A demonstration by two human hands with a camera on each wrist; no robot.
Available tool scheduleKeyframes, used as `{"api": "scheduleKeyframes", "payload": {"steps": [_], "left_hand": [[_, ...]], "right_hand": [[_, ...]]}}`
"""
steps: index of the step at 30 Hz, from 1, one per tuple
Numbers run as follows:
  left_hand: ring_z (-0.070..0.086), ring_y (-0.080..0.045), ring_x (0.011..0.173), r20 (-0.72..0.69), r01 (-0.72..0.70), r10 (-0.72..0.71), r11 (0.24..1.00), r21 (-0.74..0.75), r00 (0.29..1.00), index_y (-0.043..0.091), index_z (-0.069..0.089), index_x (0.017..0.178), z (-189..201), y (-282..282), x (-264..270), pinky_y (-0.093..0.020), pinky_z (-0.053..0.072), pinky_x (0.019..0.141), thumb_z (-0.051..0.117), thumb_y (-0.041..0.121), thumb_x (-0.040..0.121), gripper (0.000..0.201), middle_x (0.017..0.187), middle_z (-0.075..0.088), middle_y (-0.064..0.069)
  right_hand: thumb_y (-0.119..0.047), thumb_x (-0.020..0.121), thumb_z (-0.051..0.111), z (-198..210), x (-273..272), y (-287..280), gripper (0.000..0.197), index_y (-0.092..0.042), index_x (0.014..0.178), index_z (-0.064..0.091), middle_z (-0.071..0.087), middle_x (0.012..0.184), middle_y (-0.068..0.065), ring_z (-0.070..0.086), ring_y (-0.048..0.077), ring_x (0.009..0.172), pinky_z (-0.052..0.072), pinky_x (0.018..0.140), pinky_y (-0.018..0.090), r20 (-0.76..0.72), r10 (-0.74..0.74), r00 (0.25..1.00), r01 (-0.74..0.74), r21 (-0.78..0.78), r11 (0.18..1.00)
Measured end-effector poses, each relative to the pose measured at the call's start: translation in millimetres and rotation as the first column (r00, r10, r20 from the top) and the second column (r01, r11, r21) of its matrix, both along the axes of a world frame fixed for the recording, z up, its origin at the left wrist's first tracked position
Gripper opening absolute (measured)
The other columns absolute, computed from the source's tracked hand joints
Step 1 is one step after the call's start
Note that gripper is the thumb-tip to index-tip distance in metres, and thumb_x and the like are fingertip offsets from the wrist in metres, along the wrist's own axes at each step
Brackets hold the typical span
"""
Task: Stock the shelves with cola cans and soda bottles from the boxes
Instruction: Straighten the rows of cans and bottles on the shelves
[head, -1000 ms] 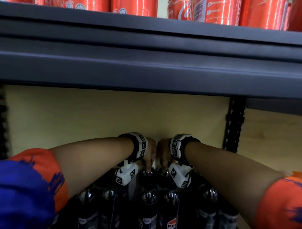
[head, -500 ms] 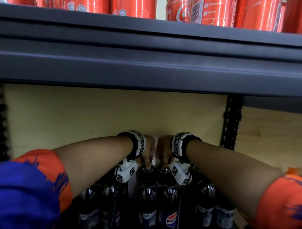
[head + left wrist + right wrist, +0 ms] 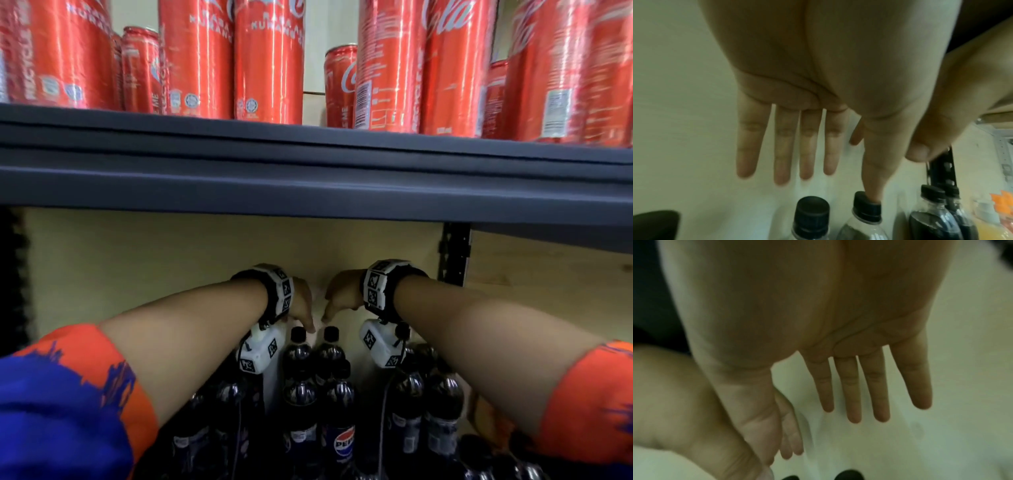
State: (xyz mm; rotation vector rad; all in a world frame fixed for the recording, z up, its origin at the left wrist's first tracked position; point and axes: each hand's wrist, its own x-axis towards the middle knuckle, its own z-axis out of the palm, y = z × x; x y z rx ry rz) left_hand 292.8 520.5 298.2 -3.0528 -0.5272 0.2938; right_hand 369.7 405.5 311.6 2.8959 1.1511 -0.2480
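Note:
Dark Pepsi bottles (image 3: 337, 411) with black caps stand in rows on the lower shelf. The two rearmost bottles (image 3: 298, 353) (image 3: 331, 349) stand side by side near the back wall. My left hand (image 3: 301, 308) (image 3: 787, 146) hovers just above them with straight, spread fingers, its thumb tip touching one black cap (image 3: 867, 206). My right hand (image 3: 339, 301) (image 3: 859, 378) hangs beside it, fingers straight, holding nothing. Red cola cans (image 3: 267, 58) fill the shelf above.
The dark grey upper shelf edge (image 3: 308, 178) runs low over my forearms. A black slotted upright (image 3: 454, 253) stands at the back right. The pale back wall (image 3: 154, 260) lies close behind the hands. More bottles (image 3: 442, 411) stand under my right forearm.
Both hands have lifted off the rear bottles' tops, whose black caps now show. The head view has tilted up, and the cans above are in fuller view.

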Motion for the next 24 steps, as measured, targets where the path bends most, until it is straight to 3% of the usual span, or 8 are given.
{"api": "scheduleKeyframes", "payload": {"steps": [2, 4, 7, 9, 10, 16, 21, 24], "left_hand": [[0.061, -0.023, 0.115, 0.038, 0.043, -0.047, 0.994, 0.104, 0.998, 0.013, 0.062, 0.134, 0.6, 4.8, -2.3, -0.036, 0.051, 0.1, 0.066, 0.062, 0.085, 0.07, 0.13, 0.064, -0.003], [0.057, -0.025, 0.123, 0.118, 0.027, -0.043, 0.991, 0.133, 0.992, 0.016, 0.057, 0.139, 4.1, 1.5, -11.2, -0.039, 0.047, 0.105, 0.061, 0.071, 0.083, 0.079, 0.139, 0.059, -0.003], [0.052, -0.026, 0.131, 0.202, 0.032, -0.058, 0.991, 0.127, 0.978, 0.019, 0.05, 0.145, 16.0, -16.6, -29.1, -0.04, 0.044, 0.108, 0.061, 0.071, 0.082, 0.083, 0.148, 0.051, -0.001], [0.054, -0.026, 0.128, 0.23, 0.042, -0.071, 0.991, 0.131, 0.971, 0.018, 0.053, 0.142, 24.2, -29.2, -37.4, -0.039, 0.046, 0.107, 0.063, 0.067, 0.084, 0.077, 0.145, 0.054, -0.001], [0.057, -0.026, 0.125, 0.241, 0.049, -0.079, 0.99, 0.129, 0.967, 0.017, 0.056, 0.139, 27.4, -36.1, -39.9, -0.038, 0.047, 0.105, 0.064, 0.066, 0.084, 0.074, 0.141, 0.057, -0.002], [0.057, -0.024, 0.123, 0.226, 0.097, -0.131, 0.983, 0.158, 0.965, 0.018, 0.058, 0.137, 40.1, -78.3, -51.8, -0.038, 0.047, 0.105, 0.06, 0.071, 0.084, 0.075, 0.14, 0.057, -0.001], [0.054, -0.025, 0.127, 0.211, 0.122, -0.158, 0.977, 0.175, 0.965, 0.019, 0.057, 0.138, 45.5, -109.7, -45.7, -0.04, 0.044, 0.107, 0.059, 0.07, 0.086, 0.074, 0.144, 0.054, -0.001], [0.057, -0.025, 0.125, 0.179, 0.133, -0.169, 0.971, 0.198, 0.969, 0.018, 0.06, 0.136, 42.9, -117.9, -30.2, -0.041, 0.046, 0.107, 0.058, 0.072, 0.084, 0.075, 0.14, 0.058, -0.002]], "right_hand": [[-0.079, 0.038, 0.069, 5.6, -5.0, -8.7, 0.13, -0.016, 0.15, 0.046, 0.05, 0.149, 0.002, 0.056, 0.024, 0.123, 0.048, 0.1, 0.038, 0.024, 0.022, 0.999, -0.021, -0.014, 1.0], [-0.083, 0.029, 0.063, 12.1, -12.9, -21.4, 0.139, -0.017, 0.15, 0.045, 0.049, 0.15, 0.002, 0.052, 0.025, 0.131, 0.045, 0.107, 0.043, 0.058, 0.001, 0.998, 0.0, -0.022, 1.0], [-0.086, 0.043, 0.063, 27.0, -30.8, -44.0, 0.105, -0.017, 0.121, 0.063, 0.059, 0.13, 0.004, 0.058, 0.027, 0.114, 0.047, 0.103, 0.045, 0.123, -0.032, 0.992, 0.038, -0.045, 0.998], [-0.084, 0.054, 0.066, 35.6, -40.4, -58.3, 0.073, -0.02, 0.089, 0.058, 0.059, 0.108, 0.003, 0.059, 0.027, 0.099, 0.05, 0.1, 0.046, 0.14, -0.091, 0.986, 0.099, -0.051, 0.994], [-0.082, 0.057, 0.067, 38.5, -44.0, -64.9, 0.07, -0.02, 0.087, 0.055, 0.058, 0.104, 0.001, 0.059, 0.027, 0.097, 0.051, 0.099, 0.047, 0.139, -0.11, 0.984, 0.116, -0.038, 0.992], [-0.067, 0.075, 0.073, 45.3, -65.8, -111.7, 0.088, -0.014, 0.142, 0.053, 0.057, 0.139, 0.006, 0.057, 0.03, 0.122, 0.047, 0.104, 0.045, 0.154, -0.188, 0.97, 0.191, -0.003, 0.982], [-0.066, 0.083, 0.068, 44.9, -70.6, -150.7, 0.082, -0.013, 0.144, 0.052, 0.055, 0.144, 0.006, 0.057, 0.028, 0.124, 0.047, 0.099, 0.035, 0.197, -0.24, 0.951, 0.249, -0.023, 0.968], [-0.065, 0.085, 0.067, 38.0, -62.5, -166.7, 0.076, -0.012, 0.138, 0.057, 0.064, 0.12, 0.003, 0.062, 0.025, 0.098, 0.045, 0.082, 0.031, 0.194, -0.267, 0.944, 0.281, -0.052, 0.958]]}}
